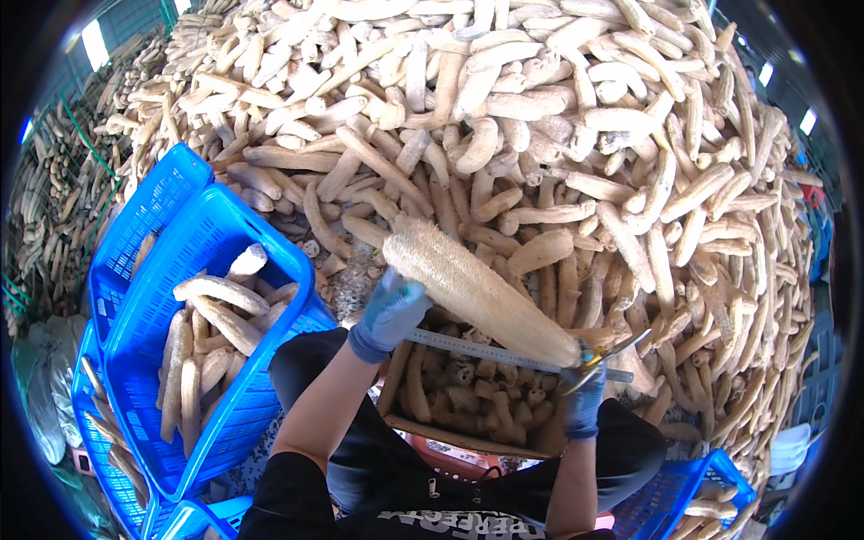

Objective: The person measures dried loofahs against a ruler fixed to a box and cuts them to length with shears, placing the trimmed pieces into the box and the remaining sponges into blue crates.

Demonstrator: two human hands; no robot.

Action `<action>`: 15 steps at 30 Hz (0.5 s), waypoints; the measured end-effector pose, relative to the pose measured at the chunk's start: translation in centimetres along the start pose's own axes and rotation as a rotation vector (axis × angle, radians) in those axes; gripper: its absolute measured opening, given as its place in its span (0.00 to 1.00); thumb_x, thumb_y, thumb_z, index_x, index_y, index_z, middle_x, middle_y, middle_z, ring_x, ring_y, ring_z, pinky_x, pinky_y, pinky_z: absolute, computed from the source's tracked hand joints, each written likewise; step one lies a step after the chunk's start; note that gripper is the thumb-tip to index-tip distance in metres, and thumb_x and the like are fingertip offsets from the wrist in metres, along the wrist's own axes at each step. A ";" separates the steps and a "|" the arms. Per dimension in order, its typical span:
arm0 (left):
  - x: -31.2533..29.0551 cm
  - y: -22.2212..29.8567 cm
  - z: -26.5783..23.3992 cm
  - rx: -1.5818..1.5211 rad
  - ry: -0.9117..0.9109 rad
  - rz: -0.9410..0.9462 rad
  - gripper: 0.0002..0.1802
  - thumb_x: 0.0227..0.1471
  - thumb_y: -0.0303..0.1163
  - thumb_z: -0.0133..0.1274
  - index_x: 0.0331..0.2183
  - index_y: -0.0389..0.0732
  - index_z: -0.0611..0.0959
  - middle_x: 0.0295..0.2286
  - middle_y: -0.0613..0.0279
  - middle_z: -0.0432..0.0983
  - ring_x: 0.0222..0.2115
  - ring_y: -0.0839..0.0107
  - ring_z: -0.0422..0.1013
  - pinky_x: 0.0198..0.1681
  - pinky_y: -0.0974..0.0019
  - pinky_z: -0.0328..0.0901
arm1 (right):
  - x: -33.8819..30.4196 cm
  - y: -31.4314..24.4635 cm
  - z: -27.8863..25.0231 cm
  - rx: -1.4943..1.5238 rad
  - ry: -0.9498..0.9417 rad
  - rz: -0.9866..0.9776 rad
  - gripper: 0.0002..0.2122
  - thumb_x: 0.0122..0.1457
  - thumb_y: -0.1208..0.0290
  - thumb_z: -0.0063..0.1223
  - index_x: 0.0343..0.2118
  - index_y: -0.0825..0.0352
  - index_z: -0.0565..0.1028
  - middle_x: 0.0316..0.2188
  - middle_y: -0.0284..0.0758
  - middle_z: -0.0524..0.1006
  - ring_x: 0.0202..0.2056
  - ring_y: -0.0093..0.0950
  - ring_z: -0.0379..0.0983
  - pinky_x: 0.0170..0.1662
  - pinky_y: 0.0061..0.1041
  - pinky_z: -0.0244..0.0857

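A large, pale dried loofah [477, 283] slants across in front of me, its thick end up to the left and its narrow end down to the right. My gloved left hand [394, 309] is closed on it from below the thick end. Scissors with a bit of yellow at the pivot [619, 353] are in my gloved right hand [586, 396], right at the loofah's narrow end. Whether those fingers also touch the loofah is hidden. Beneath it, a long metal ruler [432, 339] spans a brown box [450, 436] holding short loofah pieces [490, 396].
A huge heap of loofahs [531, 99] rises ahead and along the right. Blue plastic crates [211, 225] stand at my left, one with several loofahs inside. Another blue crate [661, 495] with loofahs sits at the lower right. My knees flank the box.
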State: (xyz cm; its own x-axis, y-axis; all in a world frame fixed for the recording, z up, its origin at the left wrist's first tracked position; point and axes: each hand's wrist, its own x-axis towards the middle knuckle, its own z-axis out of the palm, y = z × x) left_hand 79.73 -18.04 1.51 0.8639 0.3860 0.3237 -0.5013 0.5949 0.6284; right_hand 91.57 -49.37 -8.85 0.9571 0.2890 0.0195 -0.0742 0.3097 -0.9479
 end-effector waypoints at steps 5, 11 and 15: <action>0.6 -2.4 -2.0 0.206 0.388 -0.041 0.33 0.52 0.41 0.53 0.55 0.41 0.60 0.47 0.58 0.65 0.48 0.66 0.64 0.51 0.61 0.62 | -3.3 0.8 4.9 -0.327 -0.146 -0.101 0.15 0.55 0.67 0.53 0.45 0.64 0.67 0.38 0.32 0.72 0.36 0.26 0.71 0.39 0.25 0.68; 2.1 0.1 -4.2 0.082 0.249 -0.022 0.28 0.53 0.43 0.50 0.51 0.38 0.67 0.45 0.56 0.69 0.47 0.66 0.66 0.52 0.61 0.60 | -5.3 0.9 3.7 -0.612 -0.332 -0.030 0.16 0.49 0.79 0.56 0.42 0.66 0.68 0.36 0.29 0.71 0.34 0.18 0.66 0.38 0.18 0.64; 1.7 0.5 -1.1 0.404 0.119 -0.146 0.30 0.55 0.38 0.42 0.55 0.33 0.61 0.49 0.56 0.66 0.48 0.69 0.64 0.53 0.67 0.58 | -4.3 -2.8 2.9 -0.836 -0.355 -0.169 0.20 0.46 0.68 0.62 0.40 0.70 0.69 0.35 0.44 0.72 0.35 0.39 0.71 0.39 0.31 0.66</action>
State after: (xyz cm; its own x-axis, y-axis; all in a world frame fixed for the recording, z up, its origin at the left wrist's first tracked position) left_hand 80.89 -16.30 1.59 0.9003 0.4112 0.1425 -0.2947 0.3352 0.8949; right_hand 86.83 -48.85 -5.32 0.7846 0.6030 0.1440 0.4172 -0.3417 -0.8421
